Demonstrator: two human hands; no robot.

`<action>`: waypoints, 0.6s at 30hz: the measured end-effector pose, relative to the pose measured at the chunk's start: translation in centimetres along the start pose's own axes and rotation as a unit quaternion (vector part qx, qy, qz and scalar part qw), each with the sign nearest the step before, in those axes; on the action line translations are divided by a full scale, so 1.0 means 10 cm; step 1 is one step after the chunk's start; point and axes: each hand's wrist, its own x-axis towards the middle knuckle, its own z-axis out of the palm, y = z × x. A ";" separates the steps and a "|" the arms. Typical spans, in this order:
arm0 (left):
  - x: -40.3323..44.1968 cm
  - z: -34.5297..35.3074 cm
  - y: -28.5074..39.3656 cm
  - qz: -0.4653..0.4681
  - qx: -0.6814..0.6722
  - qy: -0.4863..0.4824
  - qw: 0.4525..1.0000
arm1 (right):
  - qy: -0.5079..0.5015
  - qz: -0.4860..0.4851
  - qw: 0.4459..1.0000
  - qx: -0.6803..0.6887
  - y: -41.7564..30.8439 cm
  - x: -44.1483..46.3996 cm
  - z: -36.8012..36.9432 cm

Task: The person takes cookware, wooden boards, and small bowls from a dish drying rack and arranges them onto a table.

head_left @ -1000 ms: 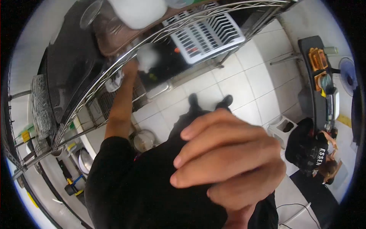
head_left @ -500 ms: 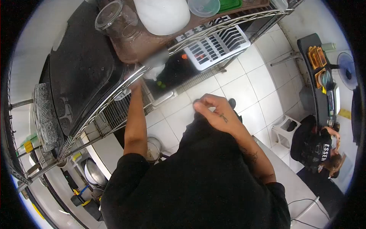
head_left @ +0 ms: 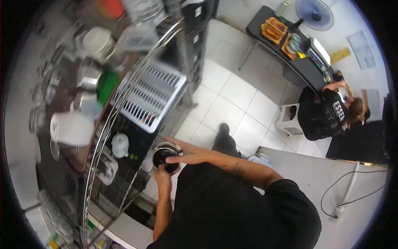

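A round, dark-centred vessel with a shiny rim is held between both hands, beside the wire shelf. My left hand grips it from below, closed on its near side. Across its right side lies my right hand, with the thumb over the opening and the fingers around the rim. What the vessel contains cannot be made out. A white teapot-like pot stands on the dark shelf to the left, close to small green items.
A wire rack with a white slotted basket, glass jars and a white container is on the left. At the right, a person sits on a white stool by a black table. A white counter is nearby.
My left arm has come back from the shelf, and the vessel is now between my hands. My right hand has moved left onto it. The view has turned toward the right.
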 end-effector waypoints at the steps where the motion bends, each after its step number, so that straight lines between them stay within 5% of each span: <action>1: -0.07 0.39 0.13 -0.014 0.014 -0.029 0.999 | 0.028 0.024 0.998 0.057 -0.15 -0.12 -0.15; 4: 0.09 1.11 0.21 -0.040 0.028 -0.151 0.987 | 0.119 0.057 0.983 0.129 -0.09 -0.44 -0.73; 6: 0.26 1.63 0.21 -0.089 0.163 -0.200 0.962 | 0.184 0.066 0.970 0.143 0.04 -0.68 -1.16; 8: 0.27 2.22 0.22 -0.019 0.229 -0.192 0.954 | 0.274 0.129 0.937 0.176 0.00 -0.98 -1.56; 9: 0.47 2.39 0.01 0.192 0.356 -0.202 0.892 | 0.276 0.199 0.922 0.185 -0.19 -1.16 -1.81; 10: 0.48 2.75 0.06 0.394 0.454 -0.200 0.774 | 0.290 0.189 0.920 0.185 -0.12 -1.29 -2.05; 12: 0.26 3.56 0.24 0.253 0.371 -0.243 0.860 | 0.355 0.169 0.888 0.236 0.08 -1.55 -2.52; 14: 0.63 4.06 -0.13 0.207 0.377 -0.300 0.851 | 0.391 0.173 0.874 0.232 -0.03 -1.91 -3.04; 15: -0.07 4.62 0.47 0.118 0.380 -0.291 0.870 | 0.440 0.128 0.870 0.183 -0.07 -2.08 -3.25; 18: 0.01 5.53 0.37 0.101 0.346 -0.359 0.861 | 0.536 0.005 0.834 0.130 -0.06 -2.42 -3.88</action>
